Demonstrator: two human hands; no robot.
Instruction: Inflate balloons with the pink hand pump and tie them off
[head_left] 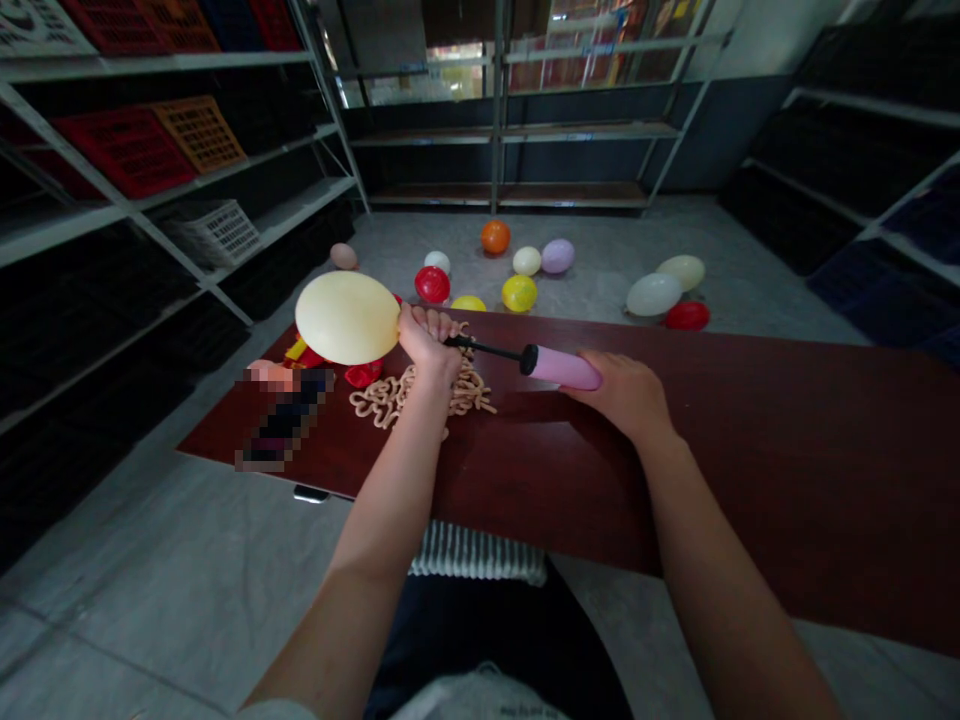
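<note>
A pale yellow inflated balloon [347, 318] sticks out to the left of my left hand [429, 338]. That hand is closed around the balloon's neck and one end of a balloon pump. The pump's black rod shows between my hands, drawn out of its pink barrel [561, 367]. My right hand [622, 393] is wrapped around the barrel's far end. Where the balloon neck meets the pump is hidden by my left fingers. Beneath my left wrist, a tangle of beige, cord-like long pieces [382, 397] lies on the dark red table [540, 470].
Red uninflated pieces [364, 373] and a pixelated object [289, 420] lie on the table's left part. Beyond the table, several inflated balloons rest on the floor, among them an orange balloon [495, 237] and a white balloon [653, 295]. Shelves with crates [199, 133] stand left.
</note>
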